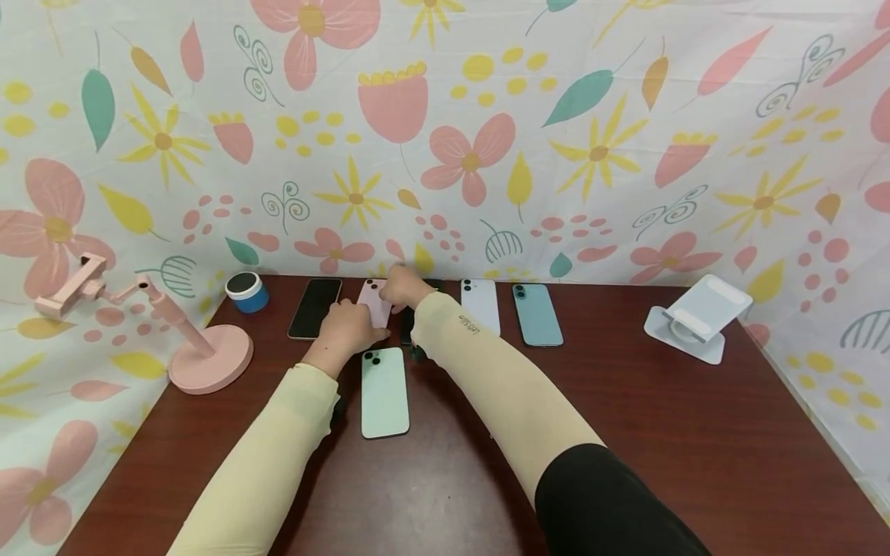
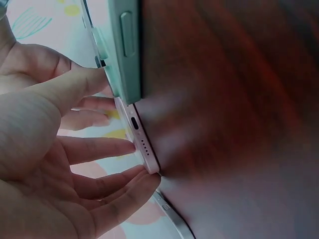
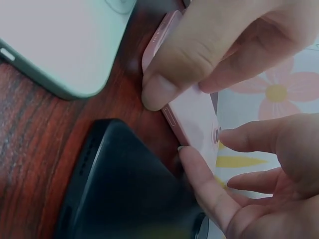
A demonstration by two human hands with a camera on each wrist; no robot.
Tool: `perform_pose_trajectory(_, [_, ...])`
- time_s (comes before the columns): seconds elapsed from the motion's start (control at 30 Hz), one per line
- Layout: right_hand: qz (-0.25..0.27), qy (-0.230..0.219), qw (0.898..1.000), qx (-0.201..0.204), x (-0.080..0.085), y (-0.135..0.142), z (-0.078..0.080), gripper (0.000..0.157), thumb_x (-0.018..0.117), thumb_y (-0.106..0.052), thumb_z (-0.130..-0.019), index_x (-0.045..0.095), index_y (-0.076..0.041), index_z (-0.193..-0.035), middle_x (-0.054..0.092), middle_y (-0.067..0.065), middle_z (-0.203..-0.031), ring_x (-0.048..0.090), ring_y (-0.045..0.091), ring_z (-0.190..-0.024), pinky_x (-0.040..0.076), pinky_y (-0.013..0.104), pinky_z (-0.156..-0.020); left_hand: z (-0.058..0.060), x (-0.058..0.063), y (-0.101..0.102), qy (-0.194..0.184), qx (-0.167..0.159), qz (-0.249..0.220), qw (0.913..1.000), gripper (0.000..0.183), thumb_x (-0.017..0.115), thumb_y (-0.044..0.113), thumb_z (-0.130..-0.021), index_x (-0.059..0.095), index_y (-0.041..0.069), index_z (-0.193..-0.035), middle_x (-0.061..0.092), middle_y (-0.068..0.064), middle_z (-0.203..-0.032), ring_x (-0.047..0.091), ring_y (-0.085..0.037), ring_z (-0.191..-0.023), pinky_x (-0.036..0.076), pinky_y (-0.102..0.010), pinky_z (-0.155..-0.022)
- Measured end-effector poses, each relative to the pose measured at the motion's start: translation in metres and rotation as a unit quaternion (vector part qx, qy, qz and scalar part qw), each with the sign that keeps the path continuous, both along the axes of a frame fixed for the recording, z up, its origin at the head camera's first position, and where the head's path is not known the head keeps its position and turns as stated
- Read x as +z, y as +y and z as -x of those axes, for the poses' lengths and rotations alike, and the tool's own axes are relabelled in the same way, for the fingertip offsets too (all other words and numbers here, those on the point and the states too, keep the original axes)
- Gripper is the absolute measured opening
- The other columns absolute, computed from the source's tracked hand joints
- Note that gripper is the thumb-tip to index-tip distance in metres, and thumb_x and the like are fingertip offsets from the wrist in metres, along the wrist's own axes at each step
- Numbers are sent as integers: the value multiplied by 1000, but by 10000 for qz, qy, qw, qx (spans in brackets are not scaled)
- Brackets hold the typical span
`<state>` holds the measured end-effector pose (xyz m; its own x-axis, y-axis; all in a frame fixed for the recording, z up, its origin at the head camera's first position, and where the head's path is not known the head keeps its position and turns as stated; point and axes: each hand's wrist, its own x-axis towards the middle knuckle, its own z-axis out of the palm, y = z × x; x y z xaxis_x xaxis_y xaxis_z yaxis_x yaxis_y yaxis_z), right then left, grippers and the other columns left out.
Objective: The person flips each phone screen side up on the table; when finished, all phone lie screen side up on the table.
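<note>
A pink phone [image 1: 376,303] lies back up on the table among a row of phones. My left hand [image 1: 345,327] grips its near end, the thumb [image 3: 160,92] on one long edge and fingers [image 2: 132,191] along the other side. At the camera end, my right hand [image 1: 405,287] pinches the same phone, one fingertip on its long edge and another by the lenses. Closer to me lies a pale green phone [image 1: 385,394], back up. A black phone [image 3: 134,184] lies just right of the pink one, partly hidden by my right arm in the head view.
Left of the pink phone lies a black phone [image 1: 316,309], screen up. To the right are a white phone [image 1: 481,303] and a blue phone [image 1: 538,315]. A pink stand [image 1: 211,359] and blue jar [image 1: 246,293] stand left, a white stand [image 1: 698,318] right. Patterned cloth hangs behind.
</note>
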<state>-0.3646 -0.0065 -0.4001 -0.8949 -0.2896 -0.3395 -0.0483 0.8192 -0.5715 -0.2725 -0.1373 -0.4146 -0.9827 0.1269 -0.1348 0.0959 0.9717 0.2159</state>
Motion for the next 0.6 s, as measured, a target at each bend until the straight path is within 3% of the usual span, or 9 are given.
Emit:
perform_pose_trajectory(0.13, [73,144,9997,191,-4,-3,-1,45,58,-12,-106,52,8,-146,67,13,-99,81,26,-88,65,37,-86,-1,1,-1,52,0,45,10000,48,74,41,-98,76,-6,-107,69,-33,-118,62,-53,-118,54,-63,-102])
perform_pose_trajectory(0.23, [45,425,9988,240,-7,-6,-5,49,59,-9,-105,49,12,-148,73,16,-101,81,26,-86,65,35,-81,-1,2,-1,80,45,70,9999,46,75,42,-97,76,-4,-104,72,-29,-110,67,-49,-107,57,-61,-98])
perform_pose_trajectory(0.33, [-74,755,9968,245,-8,-9,-11,53,58,-7,-104,47,14,-151,70,25,-136,81,26,-84,62,30,-71,0,1,-1,127,37,77,9999,44,76,43,-95,77,-1,-97,73,-25,-99,70,-44,-94,58,-57,-92])
perform_pose_trajectory(0.43, [-134,866,9958,263,-7,-9,-14,39,58,-6,-104,63,11,-139,46,26,-165,80,26,-85,57,26,-65,3,0,1,205,32,73,9998,42,78,44,-94,76,3,-86,72,-20,-88,69,-38,-81,58,-52,-85])
perform_pose_trajectory(0.47, [-122,862,9958,272,-6,-9,-14,33,57,-5,-104,69,10,-131,37,25,-171,80,26,-85,56,26,-66,3,0,1,232,30,75,9997,42,78,45,-93,75,4,-82,72,-19,-84,68,-36,-78,58,-50,-81])
perform_pose_trajectory(0.6, [-164,794,9961,337,-7,-8,-12,24,57,-6,-104,79,4,-106,30,27,-174,80,27,-88,63,30,-79,5,0,5,321,11,103,9994,44,81,46,-90,70,9,-70,67,-14,-73,65,-31,-69,56,-43,-67])
